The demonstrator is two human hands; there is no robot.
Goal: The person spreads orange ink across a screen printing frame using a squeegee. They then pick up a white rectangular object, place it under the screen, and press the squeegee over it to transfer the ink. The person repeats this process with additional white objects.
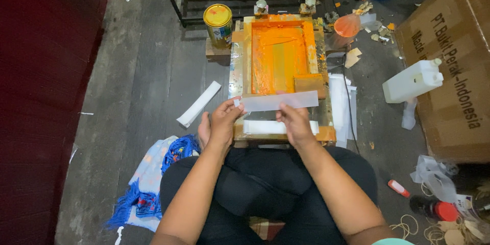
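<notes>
In the head view, a pale, translucent strip (pixel 278 101) is held flat above the near edge of an orange-stained printing screen frame (pixel 279 61). The strip's long axis runs left to right, almost level, with the right end tilted very slightly toward the far side. Its left end is pinched by the left hand (pixel 223 122), whose grip is closed on it with thumb and fingertips. The right hand (pixel 295 125) is closed on the strip's near edge, a little right of its middle.

Just below the held strip, a second white strip (pixel 265 127) is seen lying on the near rail of the frame, with the same left-to-right axis. A wooden squeegee block (pixel 309 84) rests in the frame's near right corner.

On the wooden floor, a folded white strip (pixel 199 103) lies to the left, pointing diagonally toward the far right. A yellow-lidded tin (pixel 218 23) stands at the far left of the frame, and a white plastic jug (pixel 413 81) lies well to the right, beside a cardboard box (pixel 449 66).
</notes>
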